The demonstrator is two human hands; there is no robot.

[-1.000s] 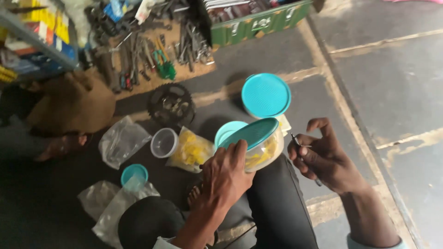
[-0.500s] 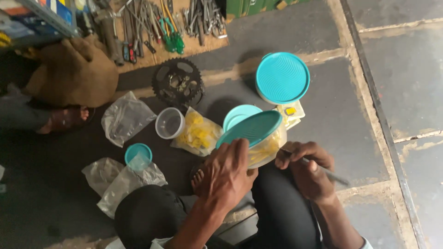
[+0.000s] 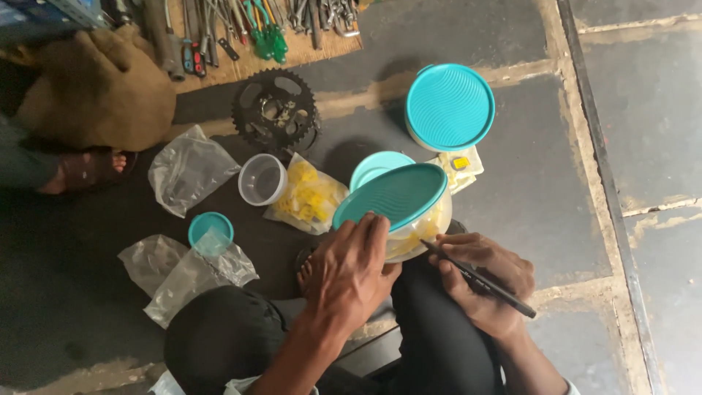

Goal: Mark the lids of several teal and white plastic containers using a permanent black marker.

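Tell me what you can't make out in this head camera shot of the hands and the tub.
- Contents of the clear round plastic tub: covered by its tilted teal lid and the left hand.
- Tip of the thin black pen in the right hand: too small.
- Metal hand tools: cut off by the top edge.

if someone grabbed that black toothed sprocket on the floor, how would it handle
The black sprocket looks like metal, so probably stiff and heavy for its size. Its pointed teeth around the rim would likely bite into fingers rather than slip. It lies flat on the stone floor, so a push should slide it; it seems unlikely to roll or tip unless stood on edge.
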